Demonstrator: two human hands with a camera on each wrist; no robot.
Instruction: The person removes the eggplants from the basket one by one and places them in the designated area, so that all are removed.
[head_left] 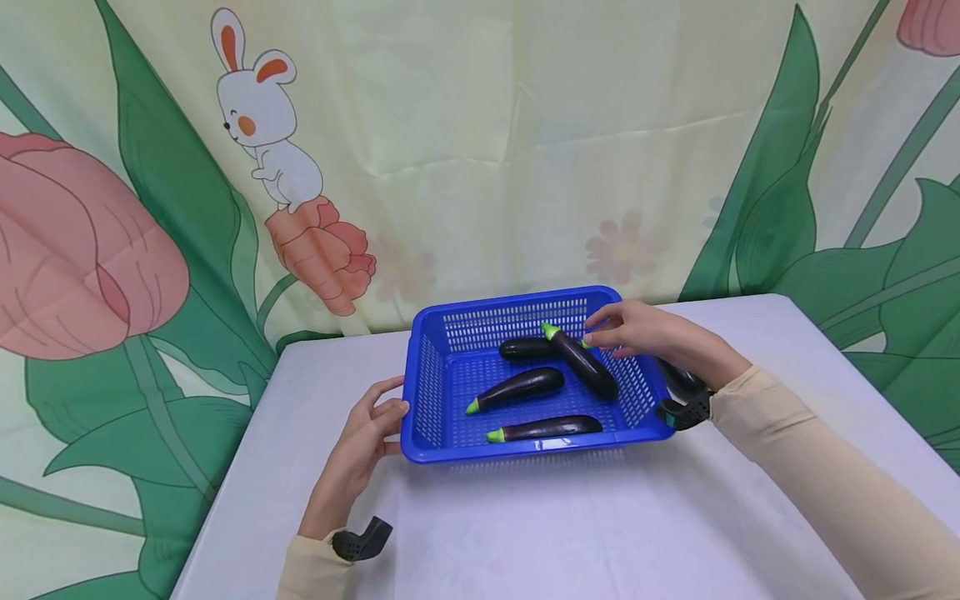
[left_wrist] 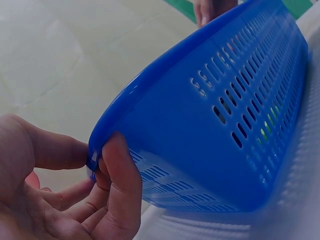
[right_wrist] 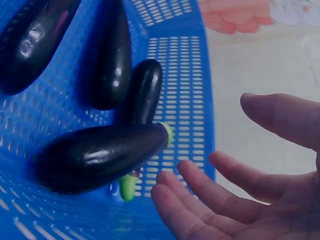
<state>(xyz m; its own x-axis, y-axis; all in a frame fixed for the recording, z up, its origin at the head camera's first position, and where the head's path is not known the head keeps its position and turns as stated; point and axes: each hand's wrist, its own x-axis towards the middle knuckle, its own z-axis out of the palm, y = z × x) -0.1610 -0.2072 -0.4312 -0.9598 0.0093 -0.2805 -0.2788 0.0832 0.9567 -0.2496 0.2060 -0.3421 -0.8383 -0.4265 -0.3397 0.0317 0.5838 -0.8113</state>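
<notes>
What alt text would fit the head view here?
Four dark toy eggplants lie in a blue perforated basket on a white table. The left hand holds the basket's left rim; the right hand hovers open over the rearmost eggplant.

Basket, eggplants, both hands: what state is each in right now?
Blue basket: upright on the table, holding four eggplants.
Top eggplant: lying across another, released.
Left hand: thumb and fingers grip the basket's rim.
Right hand: open above the basket, holding nothing.
</notes>
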